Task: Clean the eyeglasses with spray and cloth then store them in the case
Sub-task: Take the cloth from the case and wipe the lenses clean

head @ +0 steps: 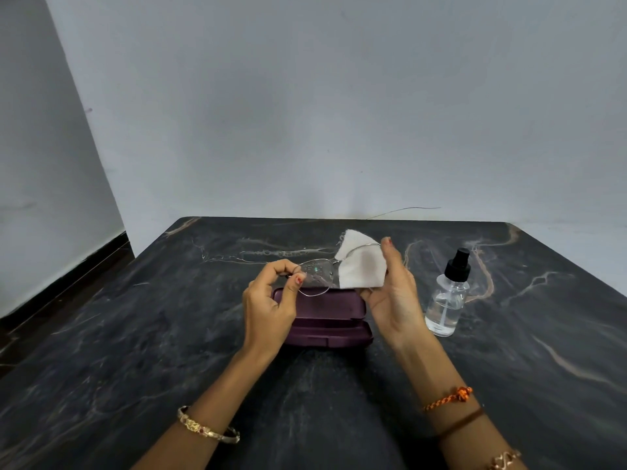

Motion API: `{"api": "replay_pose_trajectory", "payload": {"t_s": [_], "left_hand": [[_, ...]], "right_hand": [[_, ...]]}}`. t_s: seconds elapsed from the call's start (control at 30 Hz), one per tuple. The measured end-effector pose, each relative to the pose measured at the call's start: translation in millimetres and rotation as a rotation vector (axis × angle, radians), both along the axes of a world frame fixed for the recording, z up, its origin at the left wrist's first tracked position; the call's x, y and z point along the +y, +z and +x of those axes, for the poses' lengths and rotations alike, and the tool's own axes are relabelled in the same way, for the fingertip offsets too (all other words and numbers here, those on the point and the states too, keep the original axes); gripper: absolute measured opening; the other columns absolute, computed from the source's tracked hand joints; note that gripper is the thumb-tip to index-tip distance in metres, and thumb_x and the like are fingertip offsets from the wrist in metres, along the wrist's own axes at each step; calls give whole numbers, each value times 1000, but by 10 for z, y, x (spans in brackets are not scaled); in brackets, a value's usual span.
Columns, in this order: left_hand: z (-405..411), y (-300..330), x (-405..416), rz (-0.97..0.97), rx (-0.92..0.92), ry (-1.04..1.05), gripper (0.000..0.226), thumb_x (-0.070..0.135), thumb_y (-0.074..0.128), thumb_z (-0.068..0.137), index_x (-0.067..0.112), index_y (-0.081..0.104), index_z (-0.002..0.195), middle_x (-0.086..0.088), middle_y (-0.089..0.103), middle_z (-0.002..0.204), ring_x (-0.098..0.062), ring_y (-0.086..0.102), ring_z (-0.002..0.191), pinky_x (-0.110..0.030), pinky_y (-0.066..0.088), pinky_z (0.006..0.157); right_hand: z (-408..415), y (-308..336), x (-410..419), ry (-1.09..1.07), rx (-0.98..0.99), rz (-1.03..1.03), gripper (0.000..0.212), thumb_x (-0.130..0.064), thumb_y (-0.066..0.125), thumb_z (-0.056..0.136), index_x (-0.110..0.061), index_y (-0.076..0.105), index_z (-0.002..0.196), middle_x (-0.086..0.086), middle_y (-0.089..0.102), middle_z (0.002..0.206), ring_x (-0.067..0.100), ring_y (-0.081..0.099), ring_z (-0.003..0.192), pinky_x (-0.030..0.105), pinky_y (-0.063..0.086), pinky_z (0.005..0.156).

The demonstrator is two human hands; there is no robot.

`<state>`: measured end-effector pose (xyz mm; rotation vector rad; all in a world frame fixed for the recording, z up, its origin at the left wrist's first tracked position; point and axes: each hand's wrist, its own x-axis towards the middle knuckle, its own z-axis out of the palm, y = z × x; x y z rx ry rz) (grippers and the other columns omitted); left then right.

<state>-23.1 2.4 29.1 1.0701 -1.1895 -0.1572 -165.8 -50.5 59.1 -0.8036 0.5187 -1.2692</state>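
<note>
Thin metal-rimmed eyeglasses (315,278) hang in the air above an open purple case (330,317). My left hand (269,305) pinches the frame at its left end beside the left lens, which carries small droplets. My right hand (393,293) holds a white cloth (361,266) folded around the right lens, thumb below and fingers behind. The right lens is hidden by the cloth. The case lies on the dark marble table (135,351), just under both hands.
A clear spray bottle (448,296) with a black pump top stands upright to the right of my right hand. A thin wire (407,209) runs along the table's far edge by the grey wall. The table's left edge drops to the floor.
</note>
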Motion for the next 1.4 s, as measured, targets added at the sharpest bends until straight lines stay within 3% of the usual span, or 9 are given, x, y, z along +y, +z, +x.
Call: {"api": "replay_pose_trajectory", "payload": {"t_s": [0.17,0.33,0.57,0.67,0.83,1.0,1.07,1.23,1.4], "left_hand": [[52,14,-24,-5,47,28,23,1,59,82,24,57,79,1,63,78,-14,61,78,-16,49,75],[61,34,-10,-26,17,35,26,2,60,82,28,56,79,4,62,77,-6,60,77,-14,49,74],[5,9,19,-43,-101,-7,11,28,58,77,37,55,83,15,65,76,-23,64,84,-59,46,85],[15,26,29,-73,-109,-9,12,29,57,77,37,56,86,14,67,79,-23,66,86,-59,46,85],[30,60,19,-67,-35,19,23,17,59,78,39,56,85,33,66,85,-19,65,91,-60,44,88],[40,76,21,-53,-11,14,23,16,56,79,38,56,84,33,66,85,-3,62,90,-59,43,90],[22,79,21,-44,-6,1,24,16,56,79,39,56,84,33,65,86,-11,64,91,-59,44,90],[6,56,14,-26,-10,-29,21,16,59,77,35,60,83,19,68,79,-19,65,89,-58,45,89],[64,54,5,-46,2,-19,22,5,63,78,26,64,85,15,68,82,-10,65,84,-56,48,86]], "right_hand": [[-59,46,9,205,-86,-40,34,-7,38,77,-3,52,107,11,61,101,20,58,93,28,50,79],[-52,50,10,130,5,-112,28,7,37,87,-5,61,95,3,73,81,12,67,78,21,57,65],[-26,-2,1,12,-136,-9,16,-6,49,87,-14,63,88,-3,72,70,8,65,62,19,55,60],[-6,-21,11,13,-132,-23,14,-13,56,76,-15,63,88,-5,72,70,6,64,63,18,54,59],[-60,2,-2,-59,32,-155,42,-29,72,47,-11,66,85,-7,74,68,4,68,65,14,53,57],[-110,39,10,-107,176,-172,5,-19,70,62,-15,72,62,-7,71,57,2,66,57,14,53,54],[-96,35,18,-127,111,-117,22,-10,65,73,-16,70,53,-7,68,52,3,65,54,14,51,48],[-6,10,36,-56,-276,142,7,-11,55,85,-12,61,81,-2,72,64,10,67,57,20,55,53],[20,-25,11,23,-265,80,11,-4,54,81,-10,62,85,-2,74,69,8,69,63,19,57,60]]}}
